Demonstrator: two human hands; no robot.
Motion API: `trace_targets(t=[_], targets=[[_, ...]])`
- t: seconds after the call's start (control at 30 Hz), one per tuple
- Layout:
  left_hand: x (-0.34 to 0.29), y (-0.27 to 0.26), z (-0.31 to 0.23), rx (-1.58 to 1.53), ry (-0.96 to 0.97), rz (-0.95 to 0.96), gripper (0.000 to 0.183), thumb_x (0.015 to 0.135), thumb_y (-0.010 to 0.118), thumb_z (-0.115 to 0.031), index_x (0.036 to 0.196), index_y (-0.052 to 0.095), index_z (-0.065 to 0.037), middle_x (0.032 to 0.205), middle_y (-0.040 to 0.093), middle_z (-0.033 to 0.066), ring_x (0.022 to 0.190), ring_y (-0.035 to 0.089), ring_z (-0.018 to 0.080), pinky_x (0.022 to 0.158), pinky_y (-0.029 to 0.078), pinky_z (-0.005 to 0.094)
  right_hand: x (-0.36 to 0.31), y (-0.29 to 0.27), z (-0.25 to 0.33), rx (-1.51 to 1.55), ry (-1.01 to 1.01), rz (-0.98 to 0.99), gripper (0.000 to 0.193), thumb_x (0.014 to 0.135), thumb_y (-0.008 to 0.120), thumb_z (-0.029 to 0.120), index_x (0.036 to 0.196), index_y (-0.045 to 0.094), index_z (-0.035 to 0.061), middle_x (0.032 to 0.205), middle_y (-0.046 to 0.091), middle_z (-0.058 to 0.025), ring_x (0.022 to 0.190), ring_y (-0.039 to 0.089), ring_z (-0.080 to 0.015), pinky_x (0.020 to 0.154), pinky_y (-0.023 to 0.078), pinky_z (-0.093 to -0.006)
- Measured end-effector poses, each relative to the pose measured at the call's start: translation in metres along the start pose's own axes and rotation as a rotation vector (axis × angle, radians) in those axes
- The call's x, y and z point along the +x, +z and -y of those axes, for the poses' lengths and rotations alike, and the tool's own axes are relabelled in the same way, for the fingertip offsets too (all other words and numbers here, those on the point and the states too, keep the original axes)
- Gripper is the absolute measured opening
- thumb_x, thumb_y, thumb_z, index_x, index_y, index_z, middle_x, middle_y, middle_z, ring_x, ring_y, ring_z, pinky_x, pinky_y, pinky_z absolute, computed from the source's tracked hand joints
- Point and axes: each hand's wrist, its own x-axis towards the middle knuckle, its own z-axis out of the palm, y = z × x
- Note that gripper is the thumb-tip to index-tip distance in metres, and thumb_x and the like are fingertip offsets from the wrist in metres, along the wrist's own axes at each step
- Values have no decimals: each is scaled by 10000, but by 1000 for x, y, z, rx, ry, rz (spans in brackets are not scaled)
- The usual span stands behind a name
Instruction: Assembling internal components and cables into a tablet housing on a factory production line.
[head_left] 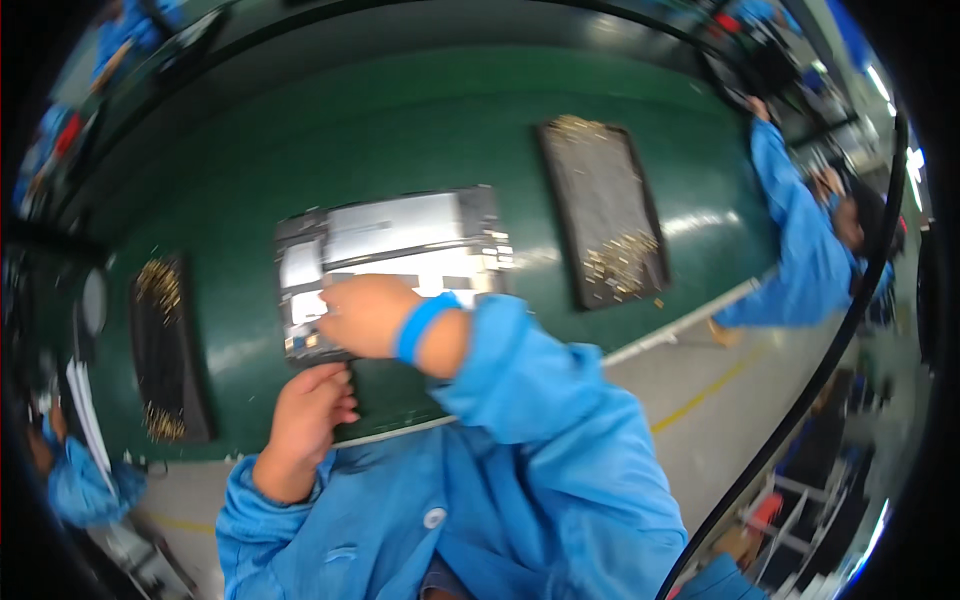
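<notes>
A flat black rectangular assembly (483,212) with shiny silver plates lies on the green bench in front of me. Small metallic pieces show along its right edge and its lower left corner. My right hand (368,312), with a blue band at the wrist, reaches over the assembly's left part. Its fingers are drawn together and point down at it; whatever they grip is too blurred to name. Just below the assembly's near left corner, my left hand (308,412) is closed, thumb against curled fingers. Anything between them is hidden.
A dark tray (605,195) with small brass-coloured pins at both ends lies right; a similar narrow tray (168,350) lies left. Co-workers in blue sit at the right (810,240) and lower left (90,485). A black cable (835,350) curves down the right side.
</notes>
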Motion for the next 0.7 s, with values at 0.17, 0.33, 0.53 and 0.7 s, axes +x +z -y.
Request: trace_targets(t=[0.17, 0.33, 0.53, 0.7], targets=[[11, -10, 6, -36, 22, 70, 210, 839, 507, -221, 887, 523, -17, 697, 544, 40, 564, 540, 113, 459, 476, 216, -6, -11, 1, 129, 94, 42, 255, 771, 468, 229, 883, 592, 37, 862, 586, -178, 800, 559, -326, 718, 445, -377], [12, -15, 5, -99, 37, 118, 316, 871, 441, -312, 920, 500, -6, 701, 550, 66, 568, 555, 133, 477, 501, 242, -78, -49, -56, 504, 337, -730, 277, 813, 489, 258, 948, 566, 29, 912, 583, -171, 870, 557, -295, 759, 435, -338], [8, -17, 1, -127, 41, 131, 288, 882, 422, -279, 913, 508, -6, 707, 558, 77, 576, 568, 147, 501, 518, 263, -202, -59, -114, 538, 797, -1123, 369, 812, 518, 346, 947, 557, 5, 692, 512, -14, 528, 433, -59, 410, 346, -205], [13, -14, 1, -100, 7, 144, 282, 875, 440, -277, 906, 503, -5, 708, 556, 72, 576, 564, 138, 506, 517, 268, -203, -45, -131, 443, 913, -1070, 387, 775, 552, 394, 841, 552, 13, 648, 502, -6, 497, 425, -71, 414, 352, -211]])
